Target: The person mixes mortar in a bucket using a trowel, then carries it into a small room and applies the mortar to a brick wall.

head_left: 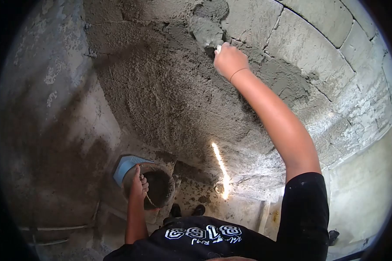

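My right hand is closed round the handle of a trowel, raised high against the block wall. Wet grey mortar lies on the wall at the blade, and a rough mortar layer spreads below and to the left. Down at the lower left, my left hand has its fingers wrapped round the rim or handle of a round bucket. Dark mortar shows inside the bucket. Which part of the bucket my fingers hold is hard to tell.
A blue ridged object sits beside the bucket. Bare blocks with dark joints show at the upper right. A bright strip of light falls low in the middle. Mortar crumbs dot the floor near my shoes. Another wall stands left.
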